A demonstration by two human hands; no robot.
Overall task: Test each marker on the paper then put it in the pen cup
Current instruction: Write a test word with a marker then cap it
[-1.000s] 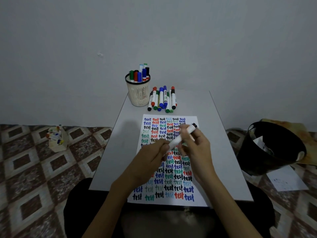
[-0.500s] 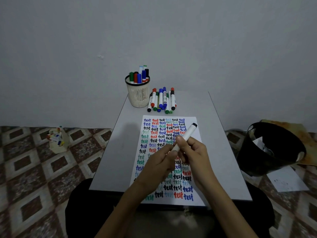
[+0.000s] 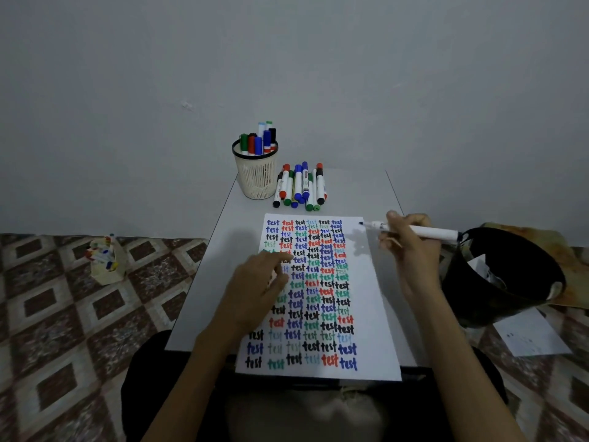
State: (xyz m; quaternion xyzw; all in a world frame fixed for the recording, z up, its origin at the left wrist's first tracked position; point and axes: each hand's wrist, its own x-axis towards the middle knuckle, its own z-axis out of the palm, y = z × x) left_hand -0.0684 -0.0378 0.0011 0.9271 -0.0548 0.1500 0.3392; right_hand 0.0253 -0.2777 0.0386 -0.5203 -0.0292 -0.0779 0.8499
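My right hand [image 3: 409, 250] grips a white marker [image 3: 427, 232], uncapped, lying almost level with its dark tip over the top right corner of the paper [image 3: 373, 298]. The paper is filled with rows of the word "test" in several colours. My left hand [image 3: 258, 288] rests on the paper's left side with fingers curled; the marker's cap is out of sight, seemingly inside them. A cream mesh pen cup [image 3: 256, 180] with several markers stands at the table's far left. A bunch of loose markers [image 3: 299, 186] lies just right of it.
The small grey table [image 3: 229, 247] stands against a plain wall. A black bin [image 3: 503, 282] stands on the tiled floor close to the table's right edge, with a paper sheet [image 3: 532, 336] beside it. A small box of markers [image 3: 105, 260] sits on the floor at left.
The two hands have parted: the cap is off the marker. My right hand swung the marker out to the right, tip toward the paper's top right corner. My left hand dropped onto the paper.
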